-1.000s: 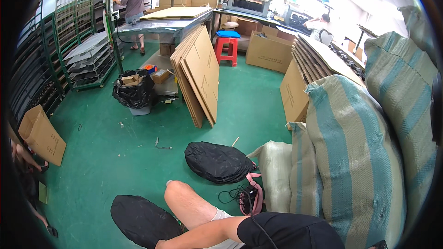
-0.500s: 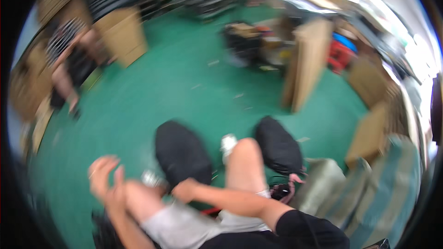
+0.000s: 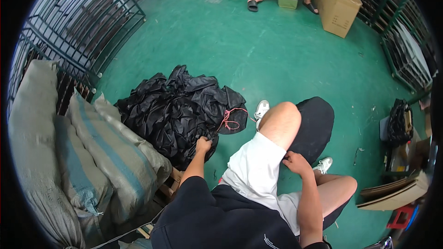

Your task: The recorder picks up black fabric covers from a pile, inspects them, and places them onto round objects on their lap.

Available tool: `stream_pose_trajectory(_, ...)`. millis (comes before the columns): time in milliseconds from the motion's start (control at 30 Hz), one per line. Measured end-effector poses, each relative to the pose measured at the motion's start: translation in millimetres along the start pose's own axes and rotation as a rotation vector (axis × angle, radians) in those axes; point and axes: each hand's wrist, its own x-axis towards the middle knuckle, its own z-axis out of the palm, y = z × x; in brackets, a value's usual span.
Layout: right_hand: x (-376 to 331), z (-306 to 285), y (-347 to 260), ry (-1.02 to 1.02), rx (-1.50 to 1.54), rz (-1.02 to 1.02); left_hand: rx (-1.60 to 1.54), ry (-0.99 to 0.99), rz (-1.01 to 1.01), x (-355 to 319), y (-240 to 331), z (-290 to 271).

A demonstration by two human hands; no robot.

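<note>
To my left a large heap of crumpled, shiny black bags (image 3: 170,110) lies on the floor. My left hand (image 3: 203,145) reaches to its near edge with the fingers closed on the black fabric. A tangle of pink cord (image 3: 229,119) rests on the heap's right side. Between my knees a smooth, rounded black bag (image 3: 316,124) is partly hidden behind my leg. At its near edge is my right hand (image 3: 297,162), its fingers curled and closed on the dark material; the fingertips are partly hidden.
Stuffed grey-green woven sacks (image 3: 108,143) lean at the left, beside green metal racks (image 3: 85,23). Ahead, another person sits near a cardboard box (image 3: 337,7). At the right are flattened cardboard (image 3: 397,191), a red stool (image 3: 401,216) and a rack (image 3: 408,55).
My view has swung left, bringing the black heap and sacks into view on the left. My left hand has moved from beside my knee to the heap; my right stays by the bag.
</note>
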Motion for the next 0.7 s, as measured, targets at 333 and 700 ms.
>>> stream_pose_trajectory(333,0.7,-5.5,-1.3,-0.046,0.041,0.169,-0.044,0.239,-0.15,29.9,-38.2,-46.2)
stream_pose_trajectory(700,-5.7,8.5,26.2,-0.016,0.028,0.288,-1.481,0.234,-0.424,146.4,40.0,-75.4)
